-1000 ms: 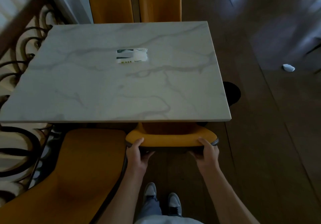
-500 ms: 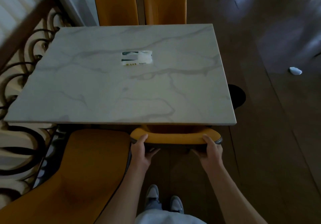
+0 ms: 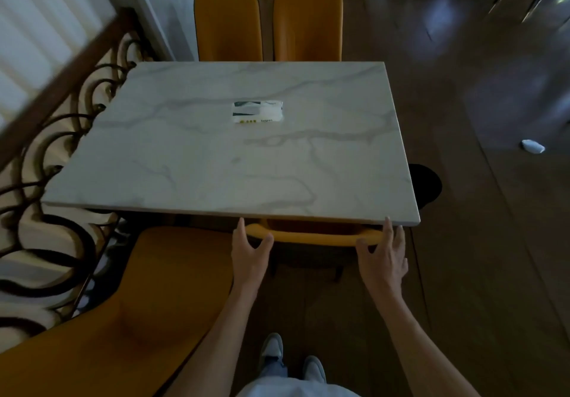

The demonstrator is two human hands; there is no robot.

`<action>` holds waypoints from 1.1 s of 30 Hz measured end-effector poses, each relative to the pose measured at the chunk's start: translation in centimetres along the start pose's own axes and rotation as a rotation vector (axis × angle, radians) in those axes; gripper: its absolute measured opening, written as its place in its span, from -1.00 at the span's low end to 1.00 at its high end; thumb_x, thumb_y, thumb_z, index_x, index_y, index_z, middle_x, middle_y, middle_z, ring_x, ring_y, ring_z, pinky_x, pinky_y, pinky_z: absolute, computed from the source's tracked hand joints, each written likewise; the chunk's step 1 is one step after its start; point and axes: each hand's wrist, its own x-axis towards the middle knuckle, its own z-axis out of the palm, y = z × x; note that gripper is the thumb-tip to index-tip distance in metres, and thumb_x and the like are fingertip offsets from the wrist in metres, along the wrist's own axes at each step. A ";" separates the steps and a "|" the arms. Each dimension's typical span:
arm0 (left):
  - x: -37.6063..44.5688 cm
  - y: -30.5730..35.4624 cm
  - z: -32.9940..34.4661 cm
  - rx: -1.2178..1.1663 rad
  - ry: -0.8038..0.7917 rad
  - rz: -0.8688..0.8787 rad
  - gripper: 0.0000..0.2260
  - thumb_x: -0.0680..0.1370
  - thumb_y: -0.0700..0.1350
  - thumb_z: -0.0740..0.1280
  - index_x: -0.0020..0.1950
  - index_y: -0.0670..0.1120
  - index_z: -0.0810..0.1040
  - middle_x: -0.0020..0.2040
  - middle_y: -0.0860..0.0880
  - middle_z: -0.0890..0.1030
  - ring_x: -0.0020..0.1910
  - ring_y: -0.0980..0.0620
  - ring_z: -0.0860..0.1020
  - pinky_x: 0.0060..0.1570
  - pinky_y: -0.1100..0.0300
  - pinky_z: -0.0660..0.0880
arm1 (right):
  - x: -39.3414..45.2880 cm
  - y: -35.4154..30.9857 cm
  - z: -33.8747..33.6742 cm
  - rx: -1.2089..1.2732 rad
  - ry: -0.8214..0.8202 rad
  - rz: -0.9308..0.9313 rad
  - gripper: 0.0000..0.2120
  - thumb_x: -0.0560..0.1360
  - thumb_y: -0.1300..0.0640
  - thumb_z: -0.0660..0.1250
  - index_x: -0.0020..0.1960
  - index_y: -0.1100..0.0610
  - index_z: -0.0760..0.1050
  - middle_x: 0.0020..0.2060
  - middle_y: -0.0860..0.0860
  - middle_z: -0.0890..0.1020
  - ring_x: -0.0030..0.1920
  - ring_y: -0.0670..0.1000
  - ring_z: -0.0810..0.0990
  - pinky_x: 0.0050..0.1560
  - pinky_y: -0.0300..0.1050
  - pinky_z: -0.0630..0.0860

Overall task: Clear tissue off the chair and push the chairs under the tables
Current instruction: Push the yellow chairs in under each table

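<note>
An orange chair sits tucked under the near edge of the white marble table; only the top of its back shows. My left hand is at the left end of that back, fingers spread, thumb against the rail. My right hand is at the right end, fingers stretched up to the table edge, thumb near the rail. Neither hand is closed around the back. A crumpled white tissue lies on the dark floor at the right.
A second orange chair stands pulled out at my near left. Two more orange chairs are at the table's far side. A tissue packet lies mid-table. A scrolled iron railing runs along the left.
The chair has slid further under the table, so less of its back shows. Both hands have loosened from a grip on the back to spread fingers.
</note>
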 end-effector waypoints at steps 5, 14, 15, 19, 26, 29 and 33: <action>-2.4 -0.2 -2.4 0.482 0.001 0.376 -0.19 0.48 0.43 0.10 0.64 0.11 -0.02 0.66 -0.03 -0.15 0.61 -0.03 -0.20 0.53 -0.06 -0.02 | -2.3 -2.0 -0.5 -0.118 -0.024 -0.281 -0.29 0.59 -0.17 0.19 0.60 -0.03 -0.08 0.61 0.09 -0.05 0.58 0.14 -0.11 0.50 0.25 -0.16; -5.4 -0.5 -11.3 0.756 0.262 0.491 -0.29 0.59 0.39 0.04 0.62 0.20 -0.18 0.66 -0.01 -0.21 0.60 0.02 -0.30 0.54 0.02 -0.19 | -6.5 -6.7 2.1 -0.130 -0.097 -0.558 -0.25 0.54 -0.30 0.02 0.59 -0.05 -0.17 0.61 0.03 -0.08 0.58 0.13 -0.16 0.51 0.31 -0.15; -5.8 -0.7 -12.4 0.741 0.287 0.479 -0.29 0.59 0.39 0.05 0.62 0.20 -0.18 0.66 -0.01 -0.21 0.60 0.01 -0.29 0.54 0.01 -0.18 | -7.2 -7.3 2.6 -0.129 -0.111 -0.578 -0.25 0.54 -0.32 0.01 0.59 -0.06 -0.18 0.61 0.02 -0.09 0.58 0.12 -0.16 0.51 0.31 -0.15; -7.5 -2.1 -17.6 0.685 0.392 0.431 -0.29 0.57 0.38 0.06 0.64 0.15 -0.10 0.66 -0.03 -0.15 0.62 0.00 -0.23 0.55 0.00 -0.16 | -10.9 -10.5 5.2 -0.128 -0.181 -0.663 -0.25 0.52 -0.36 -0.06 0.58 -0.09 -0.23 0.61 0.00 -0.13 0.58 0.09 -0.21 0.52 0.27 -0.20; -12.3 -8.2 -30.1 0.605 0.567 0.298 -0.27 0.56 0.37 0.10 0.64 0.11 -0.03 0.66 -0.04 -0.11 0.62 0.00 -0.21 0.54 0.03 -0.20 | -22.3 -18.7 12.1 -0.109 -0.335 -0.851 -0.24 0.51 -0.37 -0.06 0.57 -0.14 -0.30 0.59 -0.07 -0.17 0.56 0.00 -0.28 0.51 0.16 -0.31; -15.0 -11.9 -36.0 0.611 0.665 0.199 -0.27 0.57 0.38 0.09 0.65 0.09 -0.01 0.66 -0.05 -0.09 0.62 -0.01 -0.20 0.56 -0.03 -0.15 | -28.9 -22.3 15.9 -0.097 -0.431 -0.980 -0.26 0.51 -0.38 -0.07 0.55 -0.18 -0.31 0.58 -0.10 -0.19 0.56 -0.01 -0.30 0.47 0.09 -0.38; -18.7 -16.5 -43.2 0.584 0.792 0.099 -0.28 0.57 0.37 0.06 0.64 0.09 0.00 0.66 -0.04 -0.07 0.62 -0.02 -0.18 0.56 -0.04 -0.13 | -37.6 -26.0 20.6 -0.067 -0.581 -1.149 -0.30 0.52 -0.38 -0.06 0.51 -0.27 -0.36 0.57 -0.15 -0.23 0.56 -0.05 -0.32 0.46 0.04 -0.40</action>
